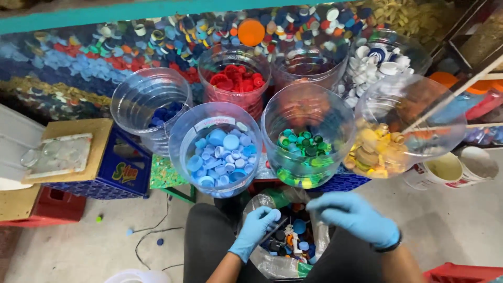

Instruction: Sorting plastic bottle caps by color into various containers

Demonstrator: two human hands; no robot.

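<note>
Pinching a blue cap (274, 214), left fingers (266, 216).

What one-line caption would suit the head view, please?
Two gloved hands, left hand and right hand, over a bag of mixed caps, before colour-sorted jars.

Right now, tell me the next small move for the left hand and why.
Probably carry the left hand up and forward to the jar of light blue caps and drop its cap there. Its fingertips seem to pinch a pale blue cap over the bag of mixed caps, and that jar, just above the hand, holds the matching colour. The right hand hovers over the bag.
</note>
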